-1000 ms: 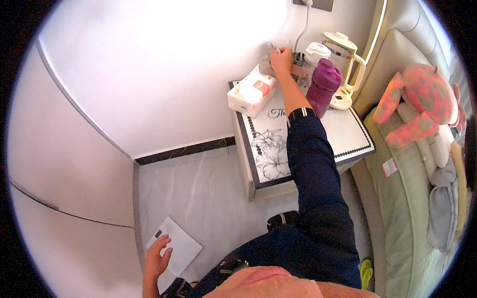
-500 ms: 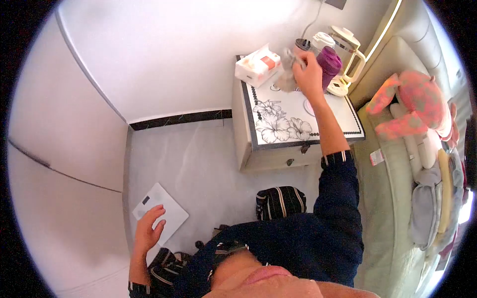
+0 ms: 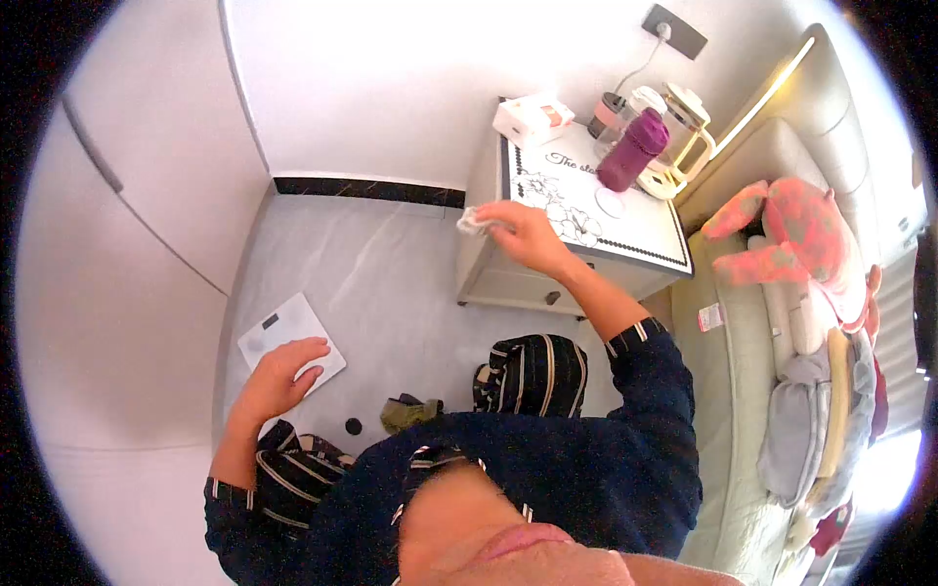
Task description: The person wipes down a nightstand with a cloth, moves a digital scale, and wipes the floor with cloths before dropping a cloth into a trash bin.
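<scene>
A small whitish, crumpled cloth or tissue (image 3: 475,223) is pinched in the fingertips of my right hand (image 3: 520,234), in front of the left front corner of the nightstand (image 3: 640,227). My left hand (image 3: 281,379) is empty, its fingers apart, above the white scale (image 3: 293,337) on the floor. On the nightstand stand a tissue box (image 3: 535,119), a purple bottle (image 3: 633,151), a clear bottle with a white lid, a dark-lidded cup (image 3: 606,114) and a glass kettle (image 3: 679,145).
At the right is the bed (image 3: 718,391) with a pink-and-grey plush toy (image 3: 801,230) and folded clothes (image 3: 796,425). A wall socket (image 3: 674,31) holds a plug. White cabinet doors (image 3: 147,234) stand at the left. A small black disc (image 3: 354,426) lies on the floor.
My right hand has drawn back from the rear of the nightstand, down and to the left, with the whitish item. My left hand has shifted up and slightly left. The view has moved.
</scene>
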Demonstrator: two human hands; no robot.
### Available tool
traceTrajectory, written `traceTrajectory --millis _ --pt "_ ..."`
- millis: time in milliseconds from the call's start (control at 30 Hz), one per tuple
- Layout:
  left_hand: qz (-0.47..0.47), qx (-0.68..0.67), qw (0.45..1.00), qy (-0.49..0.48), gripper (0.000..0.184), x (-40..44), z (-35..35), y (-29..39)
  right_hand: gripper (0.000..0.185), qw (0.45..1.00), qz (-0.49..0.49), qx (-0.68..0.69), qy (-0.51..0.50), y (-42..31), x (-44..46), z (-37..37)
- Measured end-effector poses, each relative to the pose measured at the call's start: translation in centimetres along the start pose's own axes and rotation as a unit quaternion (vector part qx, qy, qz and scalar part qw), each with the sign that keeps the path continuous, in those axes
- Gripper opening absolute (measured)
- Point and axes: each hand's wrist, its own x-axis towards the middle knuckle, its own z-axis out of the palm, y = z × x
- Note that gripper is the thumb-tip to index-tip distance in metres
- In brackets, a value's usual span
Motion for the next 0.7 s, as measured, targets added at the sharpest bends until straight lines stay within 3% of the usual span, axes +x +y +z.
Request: traceTrajectory --millis 67,133,167,200,233,300,400,500,533,633,700 --pt "-0.004 0.028 1.0 0.005 0.029 -0.8 -0.4 0.2 0.027 0.997 0.059 0.021 0.052 -1.0 0.8 -0.8" --pt "-0.008 0.041 0.999 0.01 0.029 -1.8 -0.6 -0.5 0.031 0.987 0.056 -0.115 0.101 3.2 3.2 -2.2" --pt "-0.012 0.045 0.999 0.008 0.029 -2.3 -0.6 -0.8 0.033 0.981 0.099 -0.136 0.093 4.1 4.2 -2.9" --pt "-0.02 0.032 0.999 0.009 0.029 -2.7 -0.7 -0.8 0.033 0.975 0.069 -0.185 0.099 7.7 4.7 -2.4" --pt "-0.025 0.017 1.0 0.008 0.029 -2.8 -0.8 -0.8 0.033 0.967 0.067 -0.23 0.089 10.0 4.6 -1.0" --pt "-0.014 0.032 0.999 0.01 0.029 -3.3 -1.0 -0.4 0.028 0.976 0.049 -0.204 0.054 5.9 5.0 -0.2" --pt "0.004 0.017 1.0 0.02 0.03 -3.6 -0.7 -0.5 0.024 0.96 -0.038 -0.27 -0.061 3.8 4.3 0.4" --pt "0.001 0.009 1.0 0.011 0.03 -3.8 -0.9 -0.3 0.022 0.952 -0.04 -0.272 -0.137 -0.3 2.2 0.0" --pt "0.001 0.008 1.0 0.008 0.03 -3.9 -1.0 -0.2 0.024 0.959 -0.087 -0.241 -0.121 -0.4 0.8 0.0" --pt "-0.018 -0.001 1.0 0.0 0.029 -4.5 -1.0 -0.3 0.026 0.928 0.225 -0.069 -0.289 -3.4 -3.6 -1.5" --pt "-0.027 -0.015 1.0 0.001 0.029 -4.9 -0.8 -0.8 0.027 0.96 0.136 -0.083 -0.232 0.9 -9.0 -0.7"
